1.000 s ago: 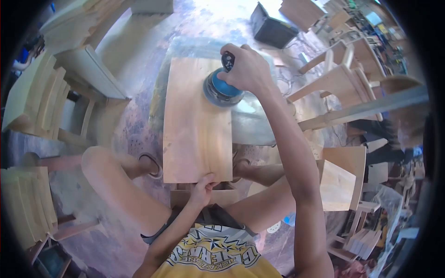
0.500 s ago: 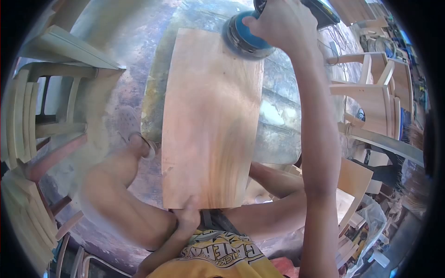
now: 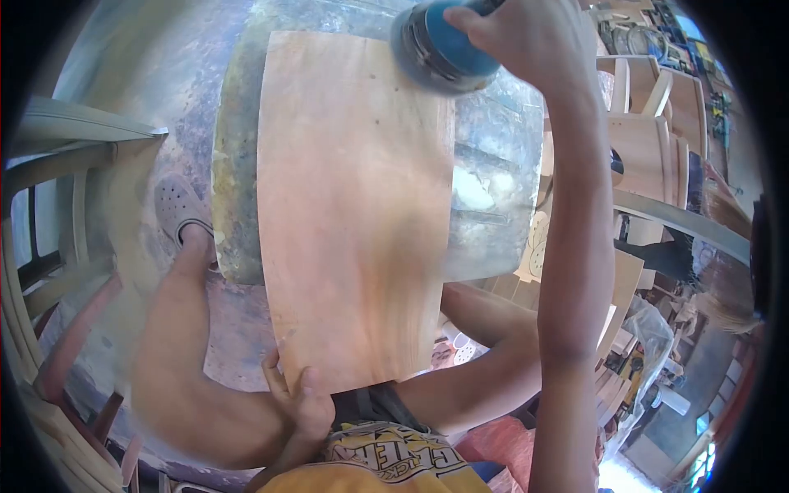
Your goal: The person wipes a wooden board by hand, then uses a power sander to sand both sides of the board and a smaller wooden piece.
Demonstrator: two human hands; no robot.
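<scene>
A flat wooden board [image 3: 349, 205] lies lengthwise in front of me, its near end over my lap. At the board's near left corner, my left hand [image 3: 306, 404] grips the edge, thumb on top; some of its fingers are hidden beneath. My right hand [image 3: 526, 37] is wrapped round a teal and black power sander [image 3: 444, 49] at the board's far right corner. The sander's round base overhangs the right edge, and its lower rim is blurred.
A paint-stained work surface [image 3: 234, 181] supports the board. Wooden chair frames [image 3: 657, 156] stand at right, with more wooden frames [image 3: 82, 156] at left. Wood offcuts and a clear plastic bag [image 3: 645, 337] lie at lower right. My shoe [image 3: 181, 205] rests on the floor at left.
The board has shifted left and turned slightly in view. My left hand has moved from the near edge to the near left corner. The sander remains at the far right corner.
</scene>
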